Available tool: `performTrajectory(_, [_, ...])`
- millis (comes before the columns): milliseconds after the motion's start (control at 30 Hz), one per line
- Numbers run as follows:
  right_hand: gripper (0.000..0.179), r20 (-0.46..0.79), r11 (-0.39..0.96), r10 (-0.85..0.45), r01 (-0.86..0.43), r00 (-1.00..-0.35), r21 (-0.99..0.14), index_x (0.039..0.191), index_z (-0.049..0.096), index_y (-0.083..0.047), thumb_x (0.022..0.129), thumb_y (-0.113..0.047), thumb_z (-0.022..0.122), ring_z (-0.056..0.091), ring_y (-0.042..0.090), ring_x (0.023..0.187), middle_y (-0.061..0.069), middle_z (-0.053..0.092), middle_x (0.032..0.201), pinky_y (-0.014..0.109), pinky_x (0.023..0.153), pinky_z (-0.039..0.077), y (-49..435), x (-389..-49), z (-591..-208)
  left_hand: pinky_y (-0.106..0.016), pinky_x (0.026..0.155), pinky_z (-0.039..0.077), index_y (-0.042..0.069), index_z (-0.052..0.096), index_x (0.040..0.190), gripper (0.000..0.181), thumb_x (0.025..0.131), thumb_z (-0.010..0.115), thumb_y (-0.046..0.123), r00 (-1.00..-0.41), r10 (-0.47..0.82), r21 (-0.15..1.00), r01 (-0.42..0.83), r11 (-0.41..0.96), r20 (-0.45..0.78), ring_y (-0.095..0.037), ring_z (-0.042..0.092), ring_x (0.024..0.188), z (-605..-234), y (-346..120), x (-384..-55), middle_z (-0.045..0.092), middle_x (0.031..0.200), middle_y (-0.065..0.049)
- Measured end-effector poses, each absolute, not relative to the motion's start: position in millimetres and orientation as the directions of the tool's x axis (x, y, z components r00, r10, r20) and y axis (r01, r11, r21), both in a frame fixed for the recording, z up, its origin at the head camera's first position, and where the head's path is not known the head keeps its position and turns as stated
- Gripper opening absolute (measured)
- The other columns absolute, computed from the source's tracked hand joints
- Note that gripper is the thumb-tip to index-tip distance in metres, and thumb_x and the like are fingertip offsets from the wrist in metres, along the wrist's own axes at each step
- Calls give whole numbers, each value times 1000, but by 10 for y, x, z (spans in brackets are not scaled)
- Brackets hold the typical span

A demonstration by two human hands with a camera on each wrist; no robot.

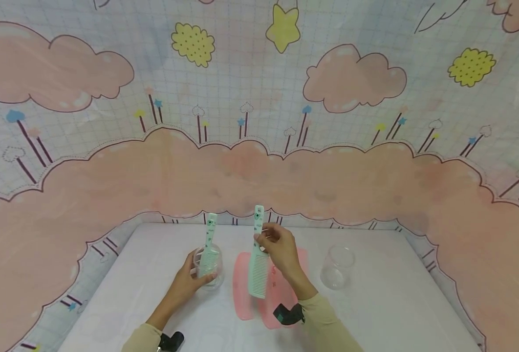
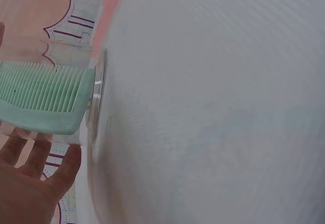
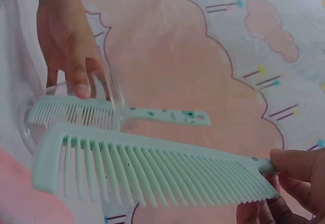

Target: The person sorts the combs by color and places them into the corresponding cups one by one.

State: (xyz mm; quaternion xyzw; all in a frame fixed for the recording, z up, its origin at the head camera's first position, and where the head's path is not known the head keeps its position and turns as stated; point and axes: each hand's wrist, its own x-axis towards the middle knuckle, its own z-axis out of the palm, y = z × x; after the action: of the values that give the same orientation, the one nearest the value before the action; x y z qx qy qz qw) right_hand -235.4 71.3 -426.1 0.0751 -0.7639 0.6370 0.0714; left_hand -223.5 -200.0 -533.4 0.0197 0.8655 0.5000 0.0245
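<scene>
My left hand (image 1: 183, 281) grips a clear cup (image 1: 218, 266) on the white table, fingers around its side. A mint-green comb (image 1: 210, 230) stands in that cup, teeth end down, its patterned handle rising above the rim. In the left wrist view the comb's teeth (image 2: 43, 84) show through the cup wall, close to the base. My right hand (image 1: 281, 247) pinches a second mint-green comb (image 1: 258, 276) where handle and teeth meet, holding it upright with its teeth end down. The right wrist view has this wide-toothed comb (image 3: 147, 165) overlapping the cup and the first comb.
Pink tray-like pieces (image 1: 243, 298) lie on the white table (image 1: 391, 293), beneath and behind the right hand's comb. Another clear cup (image 1: 336, 274) stands to their right. A patterned cloth (image 1: 242, 181) with clouds and stars hangs behind the table.
</scene>
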Motion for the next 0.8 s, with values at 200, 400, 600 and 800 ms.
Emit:
performTrajectory(200, [29,223,151,-31,-225,-974,-963,115,66,-4,88,-13,73,62,12,76,16,67,94,25,65,59,663,-2338,-4209,-60,103,46,20,22,153,91,83,77,42,-998,55,864,12,503,-18,-50,45,132,-5327,-2005,-2220,43,150,-20])
performTrajectory(400, [25,253,137,-67,-260,-965,-956,112,67,-7,89,-16,72,64,17,78,14,66,93,26,66,59,601,-2364,-4132,-60,102,47,21,23,152,90,83,76,43,-998,49,863,2,505,-26,-50,45,132,-5302,-2000,-2219,43,149,-20])
performTrajectory(600, [27,282,137,-73,-289,-957,-947,112,67,-5,89,-17,73,65,11,80,14,66,94,27,67,61,530,-2399,-4042,-59,104,46,20,23,152,90,83,77,40,-998,49,870,3,493,-25,-49,45,133,-5307,-2000,-2226,44,148,-20])
performTrajectory(800, [28,298,102,-73,-305,-952,-947,113,67,-3,89,-15,73,70,19,84,18,67,98,28,68,61,450,-2422,-3961,-58,103,47,21,24,152,89,83,78,38,-998,54,881,4,473,-24,-46,46,133,-5307,-1994,-2234,46,147,-19])
